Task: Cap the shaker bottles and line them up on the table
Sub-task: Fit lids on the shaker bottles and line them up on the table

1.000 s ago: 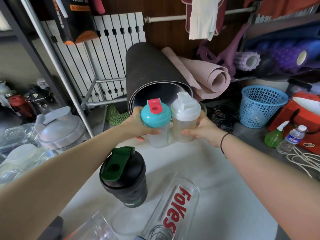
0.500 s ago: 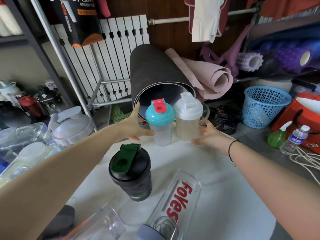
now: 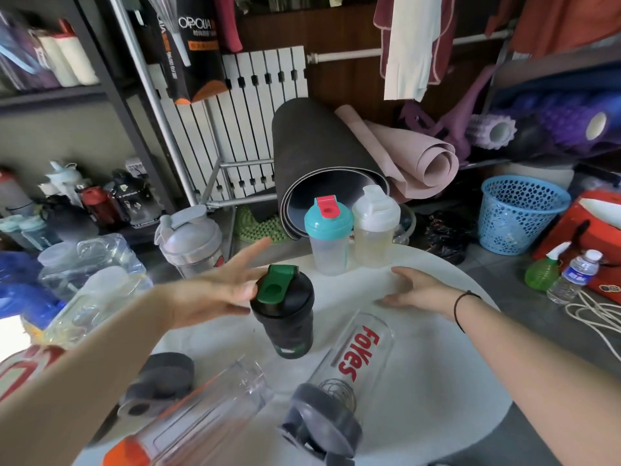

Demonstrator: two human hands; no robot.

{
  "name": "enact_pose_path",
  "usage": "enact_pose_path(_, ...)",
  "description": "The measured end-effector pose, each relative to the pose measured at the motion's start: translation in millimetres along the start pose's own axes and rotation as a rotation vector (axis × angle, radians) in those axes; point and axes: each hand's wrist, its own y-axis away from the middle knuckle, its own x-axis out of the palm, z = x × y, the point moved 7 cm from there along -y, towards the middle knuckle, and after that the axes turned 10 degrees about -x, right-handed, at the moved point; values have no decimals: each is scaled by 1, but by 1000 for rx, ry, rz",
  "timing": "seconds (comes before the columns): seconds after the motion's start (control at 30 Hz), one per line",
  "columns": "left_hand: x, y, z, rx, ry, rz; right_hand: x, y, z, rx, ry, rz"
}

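Observation:
Two capped shakers stand side by side at the far edge of the white table: a teal-lidded bottle with a red flip tab and a white-lidded bottle. My left hand is open, fingers spread, just left of the black shaker with its green flip cap. My right hand is open and empty above the table. A clear "FoKes" bottle lies on its side with a grey lid at its mouth. A clear orange-trimmed bottle lies at the near left beside a loose grey lid.
A grey-lidded shaker and clear containers crowd the left. Rolled mats lean behind the table. A blue basket, a green spray bottle and a water bottle stand on the right floor.
Both hands have let go of the teal-lidded and white-lidded bottles and pulled back toward me; the two bottles now stand free at the table's far edge. My left hand is beside the black shaker.

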Motion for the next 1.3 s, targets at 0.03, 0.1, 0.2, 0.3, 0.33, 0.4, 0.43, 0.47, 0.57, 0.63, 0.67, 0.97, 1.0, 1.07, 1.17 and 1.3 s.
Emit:
enact_pose_path(0.03,8,2,9,16,15,2,3,1,4,-8,7,10)
enact_pose_path(0.1,23,-2,25,34,-5,-96,9,3,11,-10,84,39)
enact_pose_path(0.2,30,-14,35,128,73,-371,17,4,16,-28,303,87)
enact_pose_path(0.3,24,-23,37,224,98,-570,19,6,16,-61,412,100)
enact_pose_path(0.33,19,-26,38,219,113,-611,20,6,14,-72,415,96)
enact_pose_path(0.4,5,-30,39,175,179,-704,21,7,12,-89,402,89)
enact_pose_path(0.43,-4,-32,39,158,213,-757,22,6,10,-96,396,87)
enact_pose_path(0.47,-12,-34,38,134,243,-799,22,5,8,-103,394,84)
enact_pose_path(0.57,-33,-42,29,77,243,-911,22,2,3,-112,384,83)
enact_pose_path(0.63,-45,-51,23,58,212,-973,22,0,2,-114,386,91)
enact_pose_path(0.67,-50,-58,19,64,203,-979,22,-1,2,-114,385,94)
enact_pose_path(0.97,-55,-100,-2,152,259,-938,22,-6,-3,-146,376,96)
enact_pose_path(1.0,-56,-100,0,140,271,-939,22,-6,-4,-149,376,94)
enact_pose_path(1.07,-58,-100,3,125,271,-935,22,-6,-5,-145,381,91)
enact_pose_path(1.17,-60,-100,4,129,244,-921,22,-6,-4,-143,386,93)
enact_pose_path(1.3,-61,-102,3,131,247,-911,22,-5,-3,-134,396,99)
